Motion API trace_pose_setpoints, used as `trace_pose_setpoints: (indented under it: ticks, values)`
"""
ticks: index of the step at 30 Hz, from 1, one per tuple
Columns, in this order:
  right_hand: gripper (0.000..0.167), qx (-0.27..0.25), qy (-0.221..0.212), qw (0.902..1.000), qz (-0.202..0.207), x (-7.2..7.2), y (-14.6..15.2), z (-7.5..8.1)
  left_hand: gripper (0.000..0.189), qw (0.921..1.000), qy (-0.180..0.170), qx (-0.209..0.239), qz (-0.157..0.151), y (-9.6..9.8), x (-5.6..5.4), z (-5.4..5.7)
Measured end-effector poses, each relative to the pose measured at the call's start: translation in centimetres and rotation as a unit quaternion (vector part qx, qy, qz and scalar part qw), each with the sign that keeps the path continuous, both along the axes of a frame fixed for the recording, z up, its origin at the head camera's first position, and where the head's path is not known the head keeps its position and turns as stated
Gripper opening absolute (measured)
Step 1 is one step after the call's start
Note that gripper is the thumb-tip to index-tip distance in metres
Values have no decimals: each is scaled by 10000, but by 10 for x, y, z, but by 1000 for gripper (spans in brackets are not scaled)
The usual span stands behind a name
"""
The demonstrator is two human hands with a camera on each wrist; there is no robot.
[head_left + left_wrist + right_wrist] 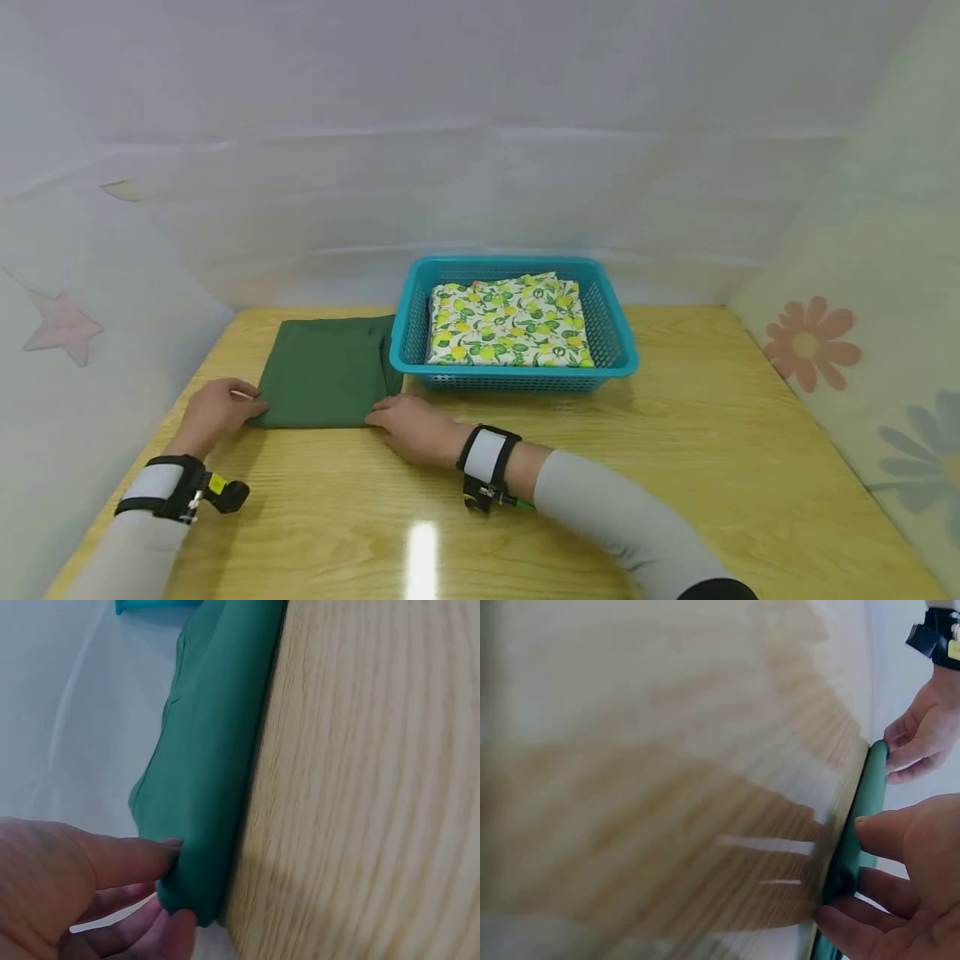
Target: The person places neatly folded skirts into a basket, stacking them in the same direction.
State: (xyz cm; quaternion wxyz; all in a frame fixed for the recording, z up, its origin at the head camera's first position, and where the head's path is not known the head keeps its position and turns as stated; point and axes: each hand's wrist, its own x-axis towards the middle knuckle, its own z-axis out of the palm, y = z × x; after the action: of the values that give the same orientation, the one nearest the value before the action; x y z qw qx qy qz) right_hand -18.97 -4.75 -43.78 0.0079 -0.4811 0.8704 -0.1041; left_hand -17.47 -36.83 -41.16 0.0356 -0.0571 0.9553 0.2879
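Note:
A dark green folded cloth (pixel 322 371) lies flat on the table, left of the basket, with a narrow fold along its right side. My left hand (pixel 217 412) pinches its near left corner; in the left wrist view the thumb lies on top and the fingertips sit at the edge. At the near right part of the same edge, my right hand (pixel 414 427) pinches the cloth between thumb and fingers, as the right wrist view shows. From the head view the right fingertips are partly hidden.
A turquoise plastic basket (pixel 513 372) stands at the back middle, its left rim overlapping the green cloth in the head view. Inside lies a folded lemon-print cloth (pixel 510 325). Light printed sheeting (pixel 480 183) hangs behind and beside the wooden table (pixel 570 417).

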Motion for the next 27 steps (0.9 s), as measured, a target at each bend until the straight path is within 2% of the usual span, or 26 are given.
trace_pose_setpoints:
  ticks: [4, 8, 15, 17, 21, 27]
  values:
    - [27, 77, 72, 9993, 355, 14, 0, 5, 51, 9984, -462, 330, -79, -10, 14, 2]
    - [23, 237, 227, 9976, 607, 27, 3, 10, 58, 9933, -911, 698, -103, -13, 26, 3]
    - [21, 287, 282, 9932, 1094, 49, 15, 14, 56, 9821, -1657, 827, -331, -16, 48, 8]
    - [21, 293, 325, 9918, 1198, 54, 21, 15, 53, 9764, -1920, 891, -422, -15, 54, 9]
    - [21, 333, 305, 9904, 1305, 66, 30, 17, 41, 9617, -2339, 1160, -829, -14, 69, 10]
    - [19, 312, 382, 9877, 1482, 83, 43, 18, 15, 9283, -2645, 2004, -1680, -14, 89, 6]
